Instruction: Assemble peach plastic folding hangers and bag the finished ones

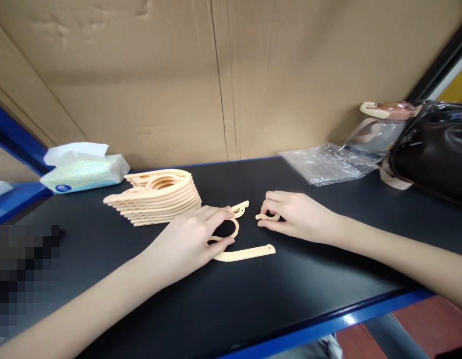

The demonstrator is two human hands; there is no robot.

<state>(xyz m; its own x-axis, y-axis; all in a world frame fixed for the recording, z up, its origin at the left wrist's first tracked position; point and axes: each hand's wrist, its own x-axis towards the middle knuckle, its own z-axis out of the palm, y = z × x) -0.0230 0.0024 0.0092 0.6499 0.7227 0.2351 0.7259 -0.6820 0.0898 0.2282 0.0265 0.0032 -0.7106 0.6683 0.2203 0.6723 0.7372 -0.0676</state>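
Note:
My left hand [199,232] is closed on a cream plastic clothes hanger [247,253] lying on the table, with fingers and thumb around its round middle part. One arm of the hanger points right toward me, and a shorter end shows beyond my fingers. To the right, a little apart from it, my right hand [290,212] pinches a small curved cream hook [268,217] between thumb and fingers. The fingers hide part of the hook. Behind my left hand stands a stack of several matching hangers [159,199].
A tissue pack [88,172] lies at the back left. At the back right are a crumpled clear plastic bag [324,164], a water bottle [376,132] and a black bag [432,149]. Cardboard [216,75] walls the back of the black table [290,289], which has a blue front edge.

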